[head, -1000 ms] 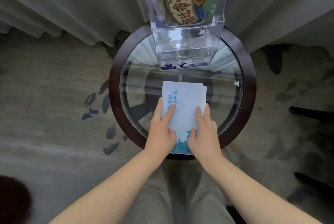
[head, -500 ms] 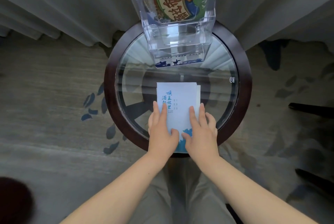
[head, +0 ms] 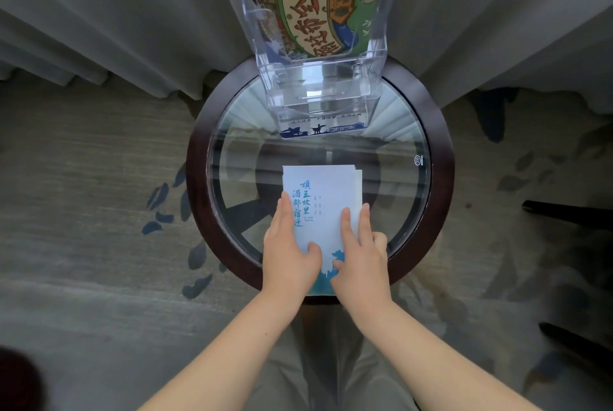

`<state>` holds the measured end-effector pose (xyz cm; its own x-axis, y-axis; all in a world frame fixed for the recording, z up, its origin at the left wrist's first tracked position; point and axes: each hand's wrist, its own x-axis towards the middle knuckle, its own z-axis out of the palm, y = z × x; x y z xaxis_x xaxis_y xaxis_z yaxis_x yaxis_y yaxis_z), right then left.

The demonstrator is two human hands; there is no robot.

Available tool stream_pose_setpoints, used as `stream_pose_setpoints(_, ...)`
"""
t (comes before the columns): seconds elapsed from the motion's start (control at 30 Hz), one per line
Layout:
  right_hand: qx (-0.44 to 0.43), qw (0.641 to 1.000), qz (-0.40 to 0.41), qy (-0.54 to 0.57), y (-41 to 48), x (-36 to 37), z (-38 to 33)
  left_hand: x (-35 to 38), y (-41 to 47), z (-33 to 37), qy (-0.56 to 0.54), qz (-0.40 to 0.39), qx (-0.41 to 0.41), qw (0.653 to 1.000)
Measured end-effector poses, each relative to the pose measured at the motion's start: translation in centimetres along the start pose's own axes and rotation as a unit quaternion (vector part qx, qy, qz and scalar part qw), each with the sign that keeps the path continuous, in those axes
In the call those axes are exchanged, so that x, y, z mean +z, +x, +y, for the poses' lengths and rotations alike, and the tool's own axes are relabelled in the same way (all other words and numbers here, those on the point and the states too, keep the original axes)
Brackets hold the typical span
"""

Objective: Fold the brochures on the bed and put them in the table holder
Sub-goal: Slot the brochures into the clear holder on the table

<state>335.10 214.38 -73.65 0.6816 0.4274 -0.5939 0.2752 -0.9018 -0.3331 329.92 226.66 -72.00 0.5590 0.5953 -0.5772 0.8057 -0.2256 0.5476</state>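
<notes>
A folded white brochure (head: 323, 198) with blue lettering lies on the near half of the round glass table (head: 441, 178). My left hand (head: 289, 253) grips its left edge, thumb on top. My right hand (head: 363, 256) holds its right edge, fingers flat on the paper. A clear acrylic holder (head: 318, 95) stands at the table's far side, with a colourful brochure (head: 318, 2) in its upper tier. Its front pocket shows no brochure inside. The brochure's near end is covered by my hands.
Grey curtains (head: 116, 29) hang behind the table. Patterned carpet (head: 83, 211) surrounds it. Dark furniture legs (head: 564, 211) stick in from the right. My legs in grey trousers sit below the table's near rim.
Both hands slid from flat on top of the brochure to its side edges and now grip it. The view shifted slightly, so the table and holder sit a bit left of before.
</notes>
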Motion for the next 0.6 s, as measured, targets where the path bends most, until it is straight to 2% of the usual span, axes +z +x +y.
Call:
stream_pose_setpoints(0.27,0.021,1.0,-0.006,-0.003,-0.2,-0.6,0.0,0.0,-0.2,-0.3,0.032,-0.01,0.001,0.999)
stream_pose_setpoints(0.43,0.027,1.0,0.0,0.007,-0.1,-1.0,-0.3,-0.4,0.3,0.8,-0.046,0.034,-0.03,0.998)
stream_pose_setpoints(0.6,0.028,0.997,0.016,0.063,0.5,-2.2,-1.3,-2.3,0.7,1.8,-0.097,0.043,-0.049,0.993)
